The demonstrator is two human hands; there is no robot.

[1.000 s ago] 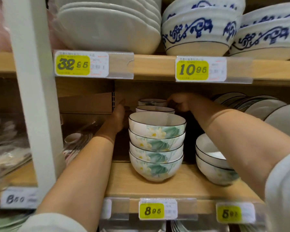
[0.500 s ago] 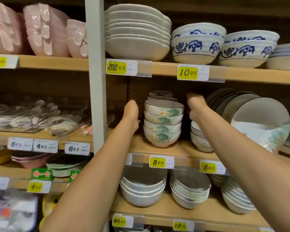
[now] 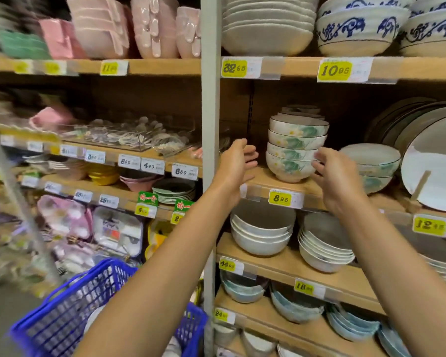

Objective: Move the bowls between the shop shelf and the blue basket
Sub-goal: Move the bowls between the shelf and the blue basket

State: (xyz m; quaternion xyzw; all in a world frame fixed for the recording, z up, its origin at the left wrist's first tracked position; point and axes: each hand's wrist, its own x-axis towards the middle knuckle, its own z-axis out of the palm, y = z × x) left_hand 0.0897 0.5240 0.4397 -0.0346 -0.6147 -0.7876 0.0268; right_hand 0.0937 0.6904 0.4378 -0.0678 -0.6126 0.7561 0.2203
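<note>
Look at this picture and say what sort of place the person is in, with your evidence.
Most likely a homeware shop's crockery aisle: stacked floral bowls sit on wooden shelves, yellow price tags line the shelf edges, and a blue basket waits below.

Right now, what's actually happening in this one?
A person stands at a wooden shop shelf of crockery, both hands raised either side of a stack of four white ceramic bowls with green floral print. The left hand is open and clear of the stack; the right hand is loosely curled, fingertips close to the lower bowls; contact is unclear. Neither holds anything. The blue plastic mesh basket sits low on the left, something white inside.
</note>
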